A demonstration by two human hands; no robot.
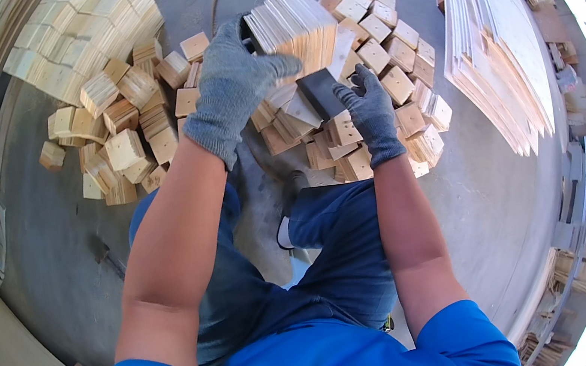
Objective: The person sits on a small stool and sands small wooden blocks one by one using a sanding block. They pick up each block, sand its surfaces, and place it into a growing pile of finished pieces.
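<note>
My left hand (235,74), in a grey knitted glove, grips a squared stack of thin wooden pieces (296,27), held up above the pile with the thumb along its near side. My right hand (371,111), gloved alike, is beside a dark flat-faced block (322,95). Its thumb side is close to or touching that block's right edge; the fingers point away from me, slightly bent and apart. Beneath both hands lies a heap of pale wooden blocks (399,84), several with small dark holes in their ends.
More wooden blocks (125,149) are heaped at the left. Behind them stands a neat stack of blocks (85,32). Tall plywood sheets (492,47) are piled at the right. A hose or cord (217,1) runs over the grey floor (493,206). Shelving (578,216) lines the right rim.
</note>
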